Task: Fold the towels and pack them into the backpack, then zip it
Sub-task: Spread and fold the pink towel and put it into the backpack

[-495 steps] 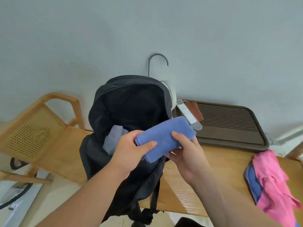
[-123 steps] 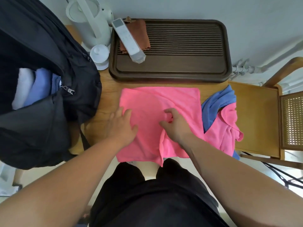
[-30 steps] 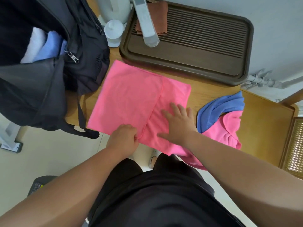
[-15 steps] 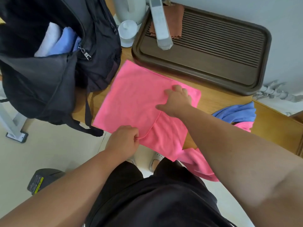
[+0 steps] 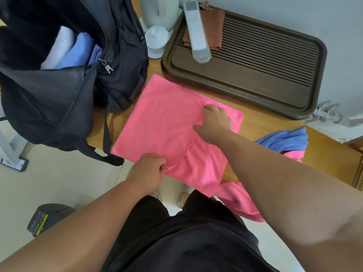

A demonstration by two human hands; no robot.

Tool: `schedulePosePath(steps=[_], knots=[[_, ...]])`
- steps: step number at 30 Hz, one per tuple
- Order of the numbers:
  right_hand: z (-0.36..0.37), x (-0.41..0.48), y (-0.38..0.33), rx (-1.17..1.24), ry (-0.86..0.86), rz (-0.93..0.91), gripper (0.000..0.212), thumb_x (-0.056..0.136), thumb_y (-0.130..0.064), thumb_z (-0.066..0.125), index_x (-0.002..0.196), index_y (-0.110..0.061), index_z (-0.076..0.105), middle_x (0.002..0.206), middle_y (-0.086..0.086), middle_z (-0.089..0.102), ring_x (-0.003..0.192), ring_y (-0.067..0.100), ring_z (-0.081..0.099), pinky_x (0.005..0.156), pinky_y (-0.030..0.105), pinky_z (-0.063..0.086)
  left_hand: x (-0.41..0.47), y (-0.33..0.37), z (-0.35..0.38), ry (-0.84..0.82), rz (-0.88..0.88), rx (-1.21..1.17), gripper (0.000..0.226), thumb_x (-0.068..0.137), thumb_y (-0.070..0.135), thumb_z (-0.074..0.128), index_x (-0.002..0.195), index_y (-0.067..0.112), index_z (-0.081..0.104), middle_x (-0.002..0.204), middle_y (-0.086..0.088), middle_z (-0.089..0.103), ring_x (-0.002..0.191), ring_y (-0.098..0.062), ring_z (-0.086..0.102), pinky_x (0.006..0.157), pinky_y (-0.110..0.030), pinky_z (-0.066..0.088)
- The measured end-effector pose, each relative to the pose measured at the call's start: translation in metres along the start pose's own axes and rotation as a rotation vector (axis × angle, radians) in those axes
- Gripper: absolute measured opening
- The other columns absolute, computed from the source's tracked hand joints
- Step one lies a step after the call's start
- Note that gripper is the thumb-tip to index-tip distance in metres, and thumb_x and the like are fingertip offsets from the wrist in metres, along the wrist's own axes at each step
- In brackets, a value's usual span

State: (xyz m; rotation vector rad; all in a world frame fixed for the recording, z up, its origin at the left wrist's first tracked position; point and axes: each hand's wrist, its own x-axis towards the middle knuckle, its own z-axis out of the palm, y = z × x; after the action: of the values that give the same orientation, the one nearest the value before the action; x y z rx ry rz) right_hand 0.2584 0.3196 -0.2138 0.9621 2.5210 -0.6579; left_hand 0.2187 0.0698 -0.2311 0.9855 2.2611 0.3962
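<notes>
A pink towel (image 5: 165,122) lies spread on the wooden table (image 5: 261,122), its near part hanging over the front edge. My left hand (image 5: 148,169) pinches the folded flap's near corner at the table edge. My right hand (image 5: 215,122) pinches the same flap's edge farther back, fingers curled into the cloth. The black backpack (image 5: 64,91) stands open at the left, with a white towel (image 5: 59,46) and blue towels (image 5: 80,50) folded inside. Its zipper pull (image 5: 107,67) hangs at the opening.
A dark brown slatted tray (image 5: 255,75) with a white remote (image 5: 197,34) and a brown cloth (image 5: 214,22) sits behind the towel. A white kettle (image 5: 159,10) and lid (image 5: 157,40) stand at the back. A crumpled blue towel (image 5: 284,139) and another pink towel (image 5: 241,199) lie right.
My right hand went from lying flat on the towel's right part to gripping the fold edge farther back. My left hand kept its pinch on the near corner.
</notes>
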Motion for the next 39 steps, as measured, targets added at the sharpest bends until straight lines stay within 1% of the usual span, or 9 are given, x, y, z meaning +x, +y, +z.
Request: schedulePosePath(steps=[6,11,17,22,26,28,30,37,39], knots=[[-0.001,0.003,-0.003,-0.031,0.008,0.046,0.058,0.09,-0.041,0.058,0.145,-0.026,0.046,0.157,0.008,0.028,0.145,0.033,0.022,0.113,0.05,0.026,-0.002,0.001,-0.001,0.018,-0.008,0.03,0.023,0.094,0.025,0.06,0.076,0.011,0.061,0.078,0.003,0.05,0.085,-0.021,0.046,0.068,-0.037,0.047],[0.001,0.004,-0.008,0.011,0.005,0.013,0.062,0.088,-0.043,0.062,0.145,-0.024,0.048,0.161,0.0,0.025,0.147,0.029,0.019,0.115,0.05,0.024,-0.003,0.003,-0.002,-0.01,0.048,0.132,0.025,0.096,0.027,0.057,0.079,0.011,0.064,0.083,-0.001,0.05,0.089,-0.023,0.049,0.064,-0.034,0.043],[0.004,0.006,-0.012,-0.009,-0.013,0.079,0.071,0.085,-0.044,0.065,0.149,-0.028,0.041,0.164,0.009,0.015,0.148,0.035,0.017,0.116,0.053,0.023,-0.003,0.002,-0.001,-0.012,0.102,0.23,0.024,0.094,0.024,0.058,0.075,0.011,0.063,0.079,0.0,0.051,0.082,-0.024,0.05,0.062,-0.033,0.042],[0.01,0.007,-0.021,-0.025,0.04,0.043,0.065,0.085,-0.032,0.065,0.145,-0.018,0.045,0.161,-0.001,0.024,0.149,0.028,0.017,0.115,0.054,0.025,0.0,-0.002,-0.006,-0.057,0.151,0.243,0.026,0.096,0.026,0.054,0.076,0.01,0.062,0.08,0.001,0.048,0.085,-0.023,0.049,0.063,-0.031,0.036],[0.011,0.01,-0.023,0.165,0.144,-0.019,0.042,0.087,-0.021,0.066,0.125,-0.003,0.06,0.15,0.008,0.038,0.131,0.029,0.045,0.111,0.038,0.037,-0.001,-0.003,-0.015,-0.074,0.155,0.222,0.034,0.095,0.025,0.053,0.064,0.017,0.044,0.075,0.002,0.042,0.08,-0.022,0.045,0.06,-0.032,0.033],[0.008,0.009,-0.024,0.29,0.215,-0.03,0.025,0.087,-0.012,0.065,0.108,0.002,0.067,0.142,0.013,0.045,0.126,0.027,0.051,0.105,0.019,0.033,-0.002,-0.004,-0.022,-0.064,0.133,0.168,0.04,0.091,0.022,0.055,0.058,0.019,0.033,0.071,0.002,0.041,0.072,-0.022,0.042,0.053,-0.031,0.025],[0.002,0.008,-0.025,0.329,0.303,-0.002,0.014,0.087,-0.011,0.063,0.095,0.0,0.069,0.136,0.011,0.05,0.123,0.022,0.051,0.094,0.012,0.029,-0.005,-0.006,-0.029,-0.058,0.132,0.123,0.04,0.087,0.02,0.058,0.057,0.019,0.031,0.068,0.0,0.043,0.067,-0.022,0.041,0.05,-0.03,0.022],[-0.009,0.015,-0.022,0.284,0.265,-0.014,0.031,0.091,-0.027,0.063,0.108,-0.003,0.07,0.14,0.004,0.048,0.128,0.017,0.048,0.104,0.027,0.038,-0.017,-0.005,-0.04,-0.04,0.11,0.093,0.04,0.085,0.022,0.061,0.057,0.018,0.033,0.062,0.002,0.04,0.06,-0.018,0.036,0.051,-0.033,0.026],[-0.011,0.014,-0.022,0.278,0.214,-0.026,0.041,0.093,-0.032,0.061,0.125,-0.006,0.063,0.146,0.005,0.044,0.132,0.02,0.046,0.11,0.034,0.037,-0.02,-0.001,-0.036,-0.047,0.071,0.12,0.038,0.088,0.021,0.059,0.058,0.019,0.035,0.065,0.002,0.041,0.059,-0.016,0.035,0.05,-0.031,0.025]])
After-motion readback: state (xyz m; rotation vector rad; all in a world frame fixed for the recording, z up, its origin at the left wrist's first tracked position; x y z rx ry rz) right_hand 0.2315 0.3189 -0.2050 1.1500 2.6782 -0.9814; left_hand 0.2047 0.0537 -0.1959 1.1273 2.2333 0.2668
